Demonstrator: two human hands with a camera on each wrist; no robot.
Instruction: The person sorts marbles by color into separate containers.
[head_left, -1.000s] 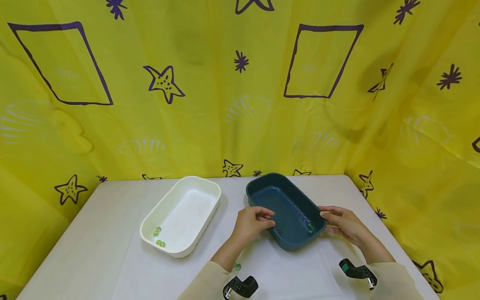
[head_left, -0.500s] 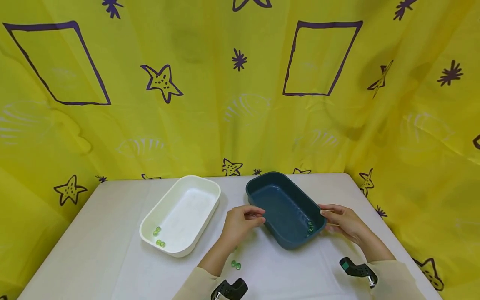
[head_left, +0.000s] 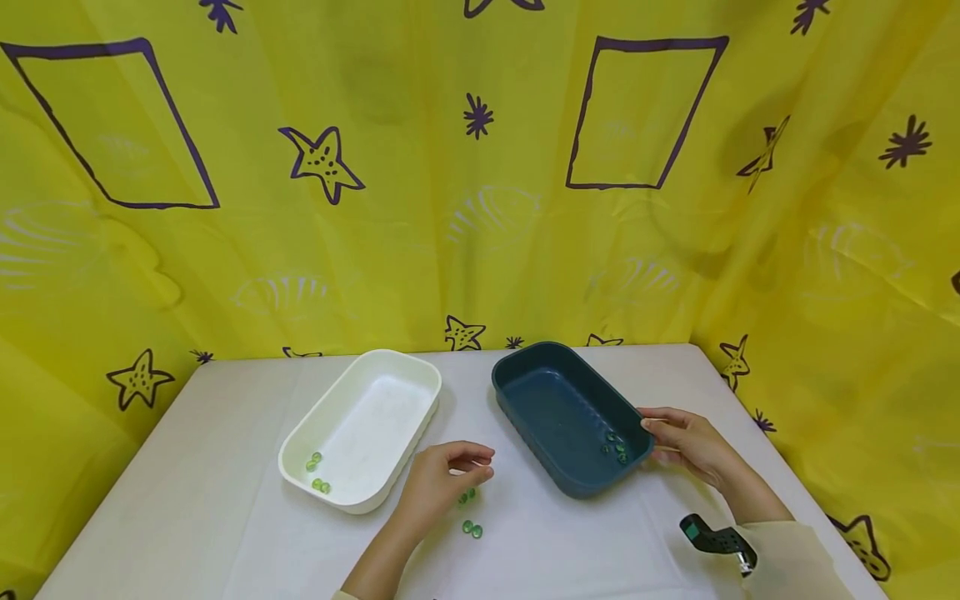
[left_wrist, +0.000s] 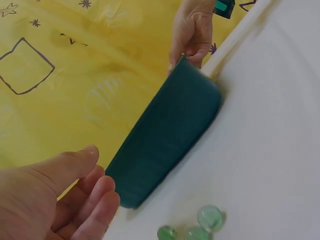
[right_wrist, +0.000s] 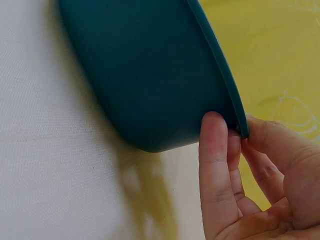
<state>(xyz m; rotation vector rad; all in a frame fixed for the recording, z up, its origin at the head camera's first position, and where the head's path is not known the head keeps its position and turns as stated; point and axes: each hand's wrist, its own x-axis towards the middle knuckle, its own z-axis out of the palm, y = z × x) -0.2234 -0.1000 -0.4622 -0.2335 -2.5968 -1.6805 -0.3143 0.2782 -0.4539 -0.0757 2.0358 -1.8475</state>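
Observation:
My right hand [head_left: 690, 446] pinches the rim of a dark teal plastic basin [head_left: 525, 433] at its front right corner, thumb on top and fingers against the outer wall. In the right wrist view, a fingertip [right_wrist: 214, 125] lies on that wall. Several green glass marbles [head_left: 621, 457] sit in the basin's near right corner. My left hand [head_left: 442, 483] hovers left of the basin with fingers loosely bent and nothing between them. Just beside and below it, several green marbles [head_left: 477, 532] lie on the white tablecloth; the left wrist view shows some marbles [left_wrist: 210, 218] close up.
A white basin [head_left: 427, 408] stands to the left, with several yellow-green marbles [head_left: 318, 484] in its near left corner. The table [head_left: 240, 433] is covered in white cloth. A yellow patterned curtain [head_left: 405, 250] closes off the back and sides.
My left hand has drawn back left and down from over the teal basin, uncovering marbles on the cloth. Marbles in that basin have shifted and spread apart. The right hand keeps its hold.

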